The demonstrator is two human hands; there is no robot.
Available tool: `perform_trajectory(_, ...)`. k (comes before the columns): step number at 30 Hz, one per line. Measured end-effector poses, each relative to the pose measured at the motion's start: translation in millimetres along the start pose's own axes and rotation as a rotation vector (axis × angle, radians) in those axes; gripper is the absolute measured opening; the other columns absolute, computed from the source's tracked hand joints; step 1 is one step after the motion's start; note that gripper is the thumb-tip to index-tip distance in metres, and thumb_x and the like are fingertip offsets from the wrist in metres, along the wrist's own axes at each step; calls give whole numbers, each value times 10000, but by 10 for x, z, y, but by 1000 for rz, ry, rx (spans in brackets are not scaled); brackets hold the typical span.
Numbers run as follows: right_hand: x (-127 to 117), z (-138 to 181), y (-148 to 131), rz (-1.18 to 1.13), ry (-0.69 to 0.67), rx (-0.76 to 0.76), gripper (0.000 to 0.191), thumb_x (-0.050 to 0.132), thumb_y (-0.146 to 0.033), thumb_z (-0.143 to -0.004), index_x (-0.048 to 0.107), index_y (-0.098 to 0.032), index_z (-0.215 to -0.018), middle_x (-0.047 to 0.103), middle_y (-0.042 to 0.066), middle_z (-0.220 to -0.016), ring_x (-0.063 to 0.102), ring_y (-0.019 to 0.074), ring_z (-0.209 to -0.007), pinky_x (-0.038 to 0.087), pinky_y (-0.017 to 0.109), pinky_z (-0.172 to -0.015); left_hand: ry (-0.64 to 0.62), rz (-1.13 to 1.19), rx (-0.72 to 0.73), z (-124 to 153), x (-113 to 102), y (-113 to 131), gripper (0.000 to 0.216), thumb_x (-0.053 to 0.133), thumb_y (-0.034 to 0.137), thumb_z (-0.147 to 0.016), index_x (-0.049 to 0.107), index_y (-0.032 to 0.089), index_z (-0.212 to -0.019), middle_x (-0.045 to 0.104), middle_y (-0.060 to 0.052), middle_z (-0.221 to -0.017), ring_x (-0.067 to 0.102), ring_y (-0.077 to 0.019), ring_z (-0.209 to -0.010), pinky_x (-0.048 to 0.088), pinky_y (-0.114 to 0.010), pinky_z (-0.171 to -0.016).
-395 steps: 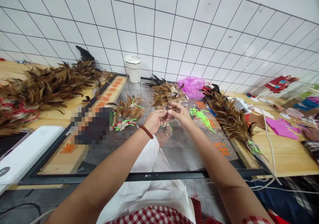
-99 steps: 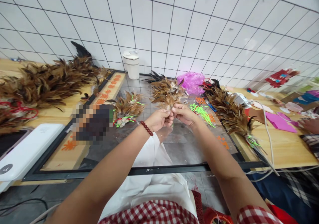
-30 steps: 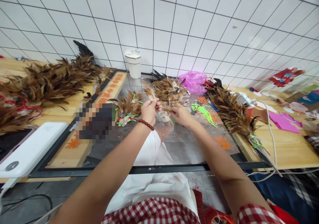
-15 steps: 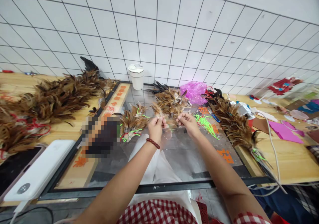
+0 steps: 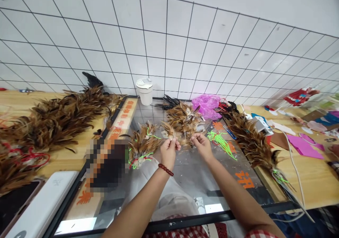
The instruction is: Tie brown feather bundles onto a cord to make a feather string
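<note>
My left hand point(image 5: 169, 149), with a bead bracelet on its wrist, pinches a small brown feather point(image 5: 168, 129) upright between thumb and fingers. A short way to the right, my right hand point(image 5: 201, 145) is closed in a pinch; whatever its fingertips hold is too small to make out. Just beyond both hands lies a pile of loose brown feathers point(image 5: 182, 118). Left of my left hand rests a bundle of brown feathers point(image 5: 144, 139), tied with green and red cord. Green cords point(image 5: 221, 142) lie to the right of my right hand.
A white lidded cup point(image 5: 145, 92) stands against the grid-lined wall. Behind the pile is a pink plastic bag point(image 5: 207, 105). Long feather bundles lie at left point(image 5: 60, 118) and right point(image 5: 251, 139). A white power bank point(image 5: 45, 206) sits front left, and a white cable point(image 5: 293, 164) crosses at right.
The camera has tilted up, so the scene sits lower in view. Both hands stay pinched over the table, a little apart, with slight shifts only.
</note>
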State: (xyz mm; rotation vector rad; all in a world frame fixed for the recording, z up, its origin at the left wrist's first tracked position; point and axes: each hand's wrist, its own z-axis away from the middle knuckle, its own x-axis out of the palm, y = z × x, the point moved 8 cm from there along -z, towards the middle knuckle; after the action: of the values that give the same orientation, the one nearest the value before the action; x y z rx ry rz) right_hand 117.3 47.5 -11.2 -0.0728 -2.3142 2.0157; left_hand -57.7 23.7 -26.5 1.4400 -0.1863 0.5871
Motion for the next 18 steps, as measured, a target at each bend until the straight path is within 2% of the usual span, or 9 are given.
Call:
perform_trajectory(4,119,102,-139,57,14,-71,214,657,-378,-755,606,-184,-831,569,-21,-662,497,95,-579,407,235,-570,-43,-63,-14,-15,28,-70,285,672,385,-696,664,107,-752,634,-34,-638,578,-104,-552,475,-232,-548)
perform_trajectory(9,415,280,-285,-24,-116,-73,219,671,-345,-754,571,-215,-900,622,-8,-725,565,116,-629,465,251,-610,-132,-132,11,4,80,-64,252,657,387,-709,688,136,-718,650,-18,-670,576,-115,-621,487,-246,-624)
perform_trajectory(13,435,295,-338,-95,-134,-55,260,702,-343,-727,507,-234,-860,623,-30,-697,573,115,-608,477,246,-588,-183,-122,-15,53,139,2,249,688,384,-680,683,137,-650,609,1,-595,529,-96,-574,453,-221,-587)
perform_trajectory(18,415,222,-288,-166,-172,49,357,746,-361,-663,441,-234,-798,604,-63,-601,548,104,-519,445,220,-496,-261,1,-163,122,249,-35,295,747,414,-611,707,136,-703,653,-38,-678,572,-122,-614,477,-261,-604)
